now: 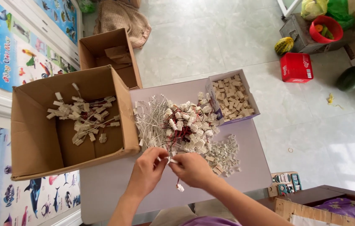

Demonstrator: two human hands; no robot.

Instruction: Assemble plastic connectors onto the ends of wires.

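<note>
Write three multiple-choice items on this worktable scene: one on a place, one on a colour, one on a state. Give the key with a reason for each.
1. Where is the small box of beige blocks?
A. On the table's far right corner
B. Inside the large carton
C. On the floor by the melon

2. What colour is the flat square box on the floor?
A. Blue
B. Red
C. Yellow

3. What are the left hand and right hand doing?
A. Resting flat on the table
B. Both reaching into the large carton
C. Pinching a small white wired connector between them

Key: 1 A, the box sits on the table at its far right corner, beside the wire pile. 2 B, it is plainly red. 3 C, the fingertips of both hands meet on the connector, in front of the pile.
</note>
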